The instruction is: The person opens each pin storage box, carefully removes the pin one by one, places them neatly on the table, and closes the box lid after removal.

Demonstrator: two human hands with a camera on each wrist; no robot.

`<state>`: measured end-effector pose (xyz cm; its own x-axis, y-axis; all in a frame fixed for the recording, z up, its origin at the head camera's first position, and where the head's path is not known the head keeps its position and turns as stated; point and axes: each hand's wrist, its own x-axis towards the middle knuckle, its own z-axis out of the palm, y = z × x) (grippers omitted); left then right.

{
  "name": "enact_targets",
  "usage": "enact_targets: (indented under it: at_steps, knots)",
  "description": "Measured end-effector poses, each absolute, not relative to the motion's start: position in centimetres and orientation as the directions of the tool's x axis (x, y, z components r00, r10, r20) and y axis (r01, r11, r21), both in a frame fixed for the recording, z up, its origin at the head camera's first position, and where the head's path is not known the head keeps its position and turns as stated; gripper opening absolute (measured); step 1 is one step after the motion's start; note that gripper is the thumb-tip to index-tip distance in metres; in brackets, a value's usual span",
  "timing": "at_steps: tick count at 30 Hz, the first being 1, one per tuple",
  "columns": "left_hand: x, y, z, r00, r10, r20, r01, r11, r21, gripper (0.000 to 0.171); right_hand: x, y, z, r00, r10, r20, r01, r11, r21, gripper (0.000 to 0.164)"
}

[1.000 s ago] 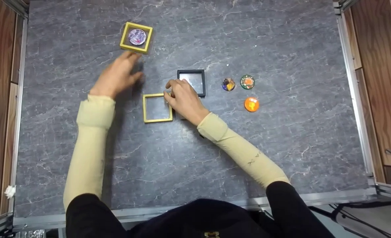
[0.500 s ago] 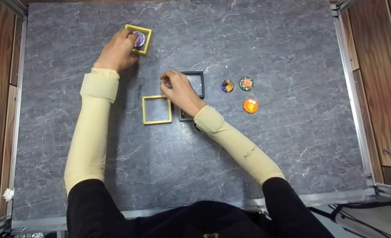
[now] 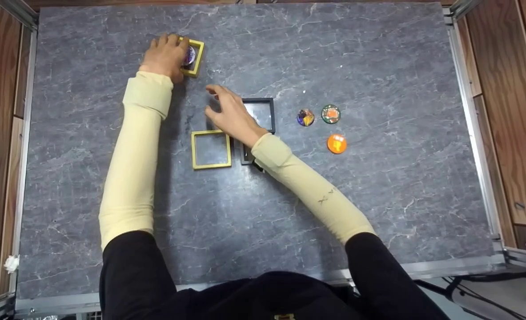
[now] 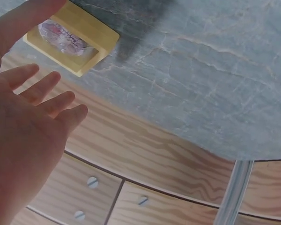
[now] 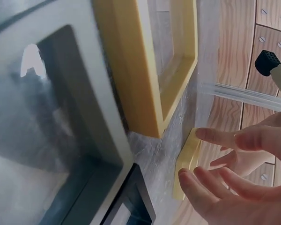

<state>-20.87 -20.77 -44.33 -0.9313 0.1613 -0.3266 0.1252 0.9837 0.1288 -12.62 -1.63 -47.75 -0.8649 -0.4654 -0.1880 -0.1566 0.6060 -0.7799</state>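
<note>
At the back left of the head view, my left hand reaches over the left side of a thick yellow square frame with a round purple-and-white badge in its window. In the left wrist view its fingers are spread and loosely bent beside that frame; the thumb overlaps the frame's edge. My right hand hovers, fingers apart and holding nothing, over a dark square frame and near a second yellow frame with a clear window. Another dark frame is partly hidden under the right wrist.
Right of the frames lie three round badges: a purple-and-yellow one, a green-rimmed one and an orange one. Metal rails and wood-patterned panels border the grey marbled table.
My left hand has moved forward, from in front of the far yellow frame to over its left side. The right hand has shifted left and forward, its fingers spreading wider.
</note>
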Motion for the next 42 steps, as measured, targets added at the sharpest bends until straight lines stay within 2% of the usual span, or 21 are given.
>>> enact_targets:
  at_steps: [6, 14, 25, 31, 42]
  knots:
    - [-21.5, -20.4, -44.6, -0.922, 0.144, -0.359, 0.130, 0.990, 0.062, 0.085, -13.2, -2.2, -48.0, -0.859, -0.458, -0.230, -0.111, 0.605, -0.788, 0.064]
    - [-21.9, -20.5, -44.9, -0.900, 0.115, -0.420, 0.099, 0.993, 0.061, 0.092, -14.0, -2.8, -48.6, -0.857, -0.438, -0.273, -0.049, 0.596, -0.802, 0.068]
    - [-21.8, -20.9, -45.4, -0.927, 0.171, -0.334, 0.137, 0.983, 0.121, 0.096, -14.7, -3.3, -48.7, -0.858, -0.426, -0.287, -0.024, 0.590, -0.807, 0.070]
    - [-21.7, -21.6, -45.7, -0.926, 0.206, -0.317, 0.167, 0.975, 0.144, 0.101, -15.1, -3.4, -48.9, -0.844, -0.413, -0.341, 0.018, 0.614, -0.789, 0.072]
    - [-20.2, -21.2, -45.8, -0.902, 0.297, -0.314, 0.257, 0.952, 0.163, 0.092, -16.0, -3.3, -49.1, -0.841, -0.404, -0.359, 0.044, 0.610, -0.791, 0.069]
